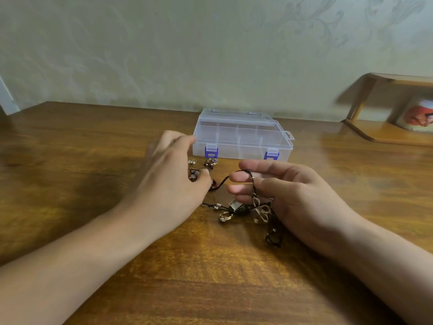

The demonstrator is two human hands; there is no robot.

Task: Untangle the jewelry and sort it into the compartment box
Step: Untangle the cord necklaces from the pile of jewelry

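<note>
**Hands at the tangled jewelry, box closed behind**

Head view. Your left hand [173,174] lies palm down over the wooden table [70,160], fingers loosely spread, fingertips at a small dark charm [195,174]; whether it pinches anything you cannot tell. Your right hand [276,191] holds a black cord [236,175] looped across its curled fingers. The cord trails into a tangle [260,213] beside a ring [225,216]. Small earrings [210,161] lie just before the clear compartment box [242,136], lid down, with blue latches [211,152].
</note>
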